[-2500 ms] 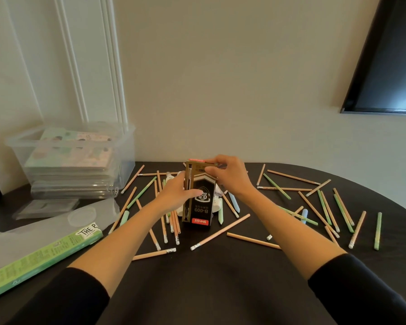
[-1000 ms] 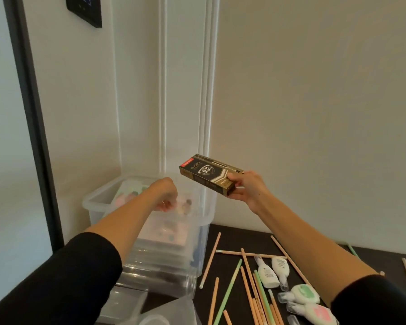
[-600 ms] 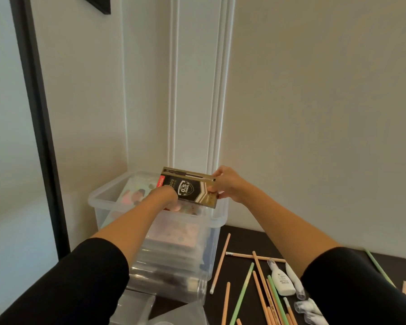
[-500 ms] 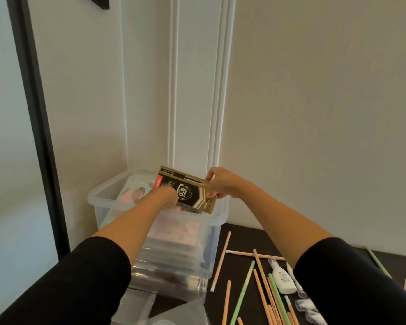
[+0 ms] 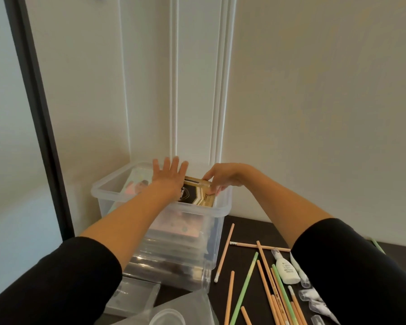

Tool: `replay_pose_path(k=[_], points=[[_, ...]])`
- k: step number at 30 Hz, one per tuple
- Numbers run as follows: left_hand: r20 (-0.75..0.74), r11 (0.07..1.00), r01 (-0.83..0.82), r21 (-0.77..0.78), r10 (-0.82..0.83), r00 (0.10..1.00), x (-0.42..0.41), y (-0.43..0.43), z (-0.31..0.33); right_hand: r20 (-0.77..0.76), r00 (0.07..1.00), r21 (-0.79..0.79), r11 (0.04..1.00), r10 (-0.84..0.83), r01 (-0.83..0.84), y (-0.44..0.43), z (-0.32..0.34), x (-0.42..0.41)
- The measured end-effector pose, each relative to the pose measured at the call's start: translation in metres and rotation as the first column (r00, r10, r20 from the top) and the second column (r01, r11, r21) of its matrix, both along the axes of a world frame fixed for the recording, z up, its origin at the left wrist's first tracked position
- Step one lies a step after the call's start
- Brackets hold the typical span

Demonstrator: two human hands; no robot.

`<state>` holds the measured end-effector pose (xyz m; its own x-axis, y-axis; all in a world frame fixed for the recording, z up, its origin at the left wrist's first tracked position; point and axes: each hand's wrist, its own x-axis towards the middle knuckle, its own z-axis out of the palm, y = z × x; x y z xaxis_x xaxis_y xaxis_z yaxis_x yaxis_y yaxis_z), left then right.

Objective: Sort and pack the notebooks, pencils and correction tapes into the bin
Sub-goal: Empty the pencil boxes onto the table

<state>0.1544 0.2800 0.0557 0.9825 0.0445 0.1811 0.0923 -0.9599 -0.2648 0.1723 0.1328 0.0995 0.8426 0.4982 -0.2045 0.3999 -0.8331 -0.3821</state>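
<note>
2 hands reach over the clear bin, which stands at the far left of the dark bench against the wall. The right hand pinches the right end of a black-and-gold pencil box, its fingers and thumb clamped on the box's top and near edges. The box sits tilted inside the bin's mouth, just below the rim, above the stacked notebooks that fill the bin's lower part. The left hand is held flat over the box's left end, its fingers straight and spread apart, pointing at the far wall; whether its palm touches the box cannot be told. Both forearms are bare, with black sleeves pushed up near the elbows.

Right of the bin, loose pencils lie scattered on the bench: an orange pencil just beside the bin's right wall and a green pencil nearer. A white correction tape lies among them, beside several clear caps. A clear plastic lid rests near the bin's front.
</note>
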Motion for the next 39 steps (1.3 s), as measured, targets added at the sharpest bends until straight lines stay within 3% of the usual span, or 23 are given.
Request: replay_pose_path(k=[3, 6, 9, 12, 17, 24, 27, 30, 35, 39], points=[[-0.255, 0.977, 0.009, -0.215, -0.065, 0.965, 0.009, 0.015, -0.003, 0.009, 0.996, -0.191, 0.978, 0.084, -0.08, 0.004, -0.004, -0.005], [-0.363, 0.969, 0.015, -0.246, -0.106, 0.926, 0.011, 0.017, -0.002, 0.117, 0.978, -0.4, 0.909, 0.175, -0.115, 0.008, -0.01, -0.01], [-0.452, 0.947, -0.018, -0.321, -0.137, 0.881, 0.004, 0.013, 0.012, 0.154, 0.97, -0.35, 0.929, 0.185, -0.122, 0.006, -0.015, -0.01], [-0.542, 0.83, -0.15, -0.537, -0.203, 0.815, -0.004, 0.013, 0.024, 0.16, 0.974, -0.231, 0.965, 0.163, -0.123, 0.001, -0.02, -0.01], [-0.333, 0.877, 0.029, -0.48, -0.213, 0.919, -0.017, 0.008, 0.019, 0.169, 0.98, -0.142, 0.987, 0.104, -0.081, 0.002, -0.023, -0.014], [-0.244, 0.793, 0.066, -0.605, -0.263, 0.934, -0.025, 0.014, 0.014, 0.138, 0.988, 0.036, 0.997, -0.076, 0.071, -0.007, -0.027, -0.025], [-0.155, 0.748, 0.021, -0.664, -0.165, 0.974, -0.022, 0.016, 0.009, 0.125, 0.985, 0.055, 0.993, -0.115, 0.109, -0.005, -0.03, -0.028], [0.006, 0.779, 0.02, -0.627, -0.021, 1.0, -0.024, 0.009, 0.004, 0.087, 0.981, 0.168, 0.973, -0.175, 0.159, -0.006, -0.031, -0.035], [0.319, 0.729, 0.156, -0.666, 0.09, 0.944, -0.044, -0.009, -0.002, -0.009, 0.972, 0.594, 0.781, -0.235, 0.195, -0.017, -0.035, -0.058], [0.498, 0.682, 0.36, -0.637, 0.008, 0.867, -0.078, -0.031, -0.004, -0.055, 0.941, 0.743, 0.615, -0.335, 0.263, -0.04, -0.035, -0.084]])
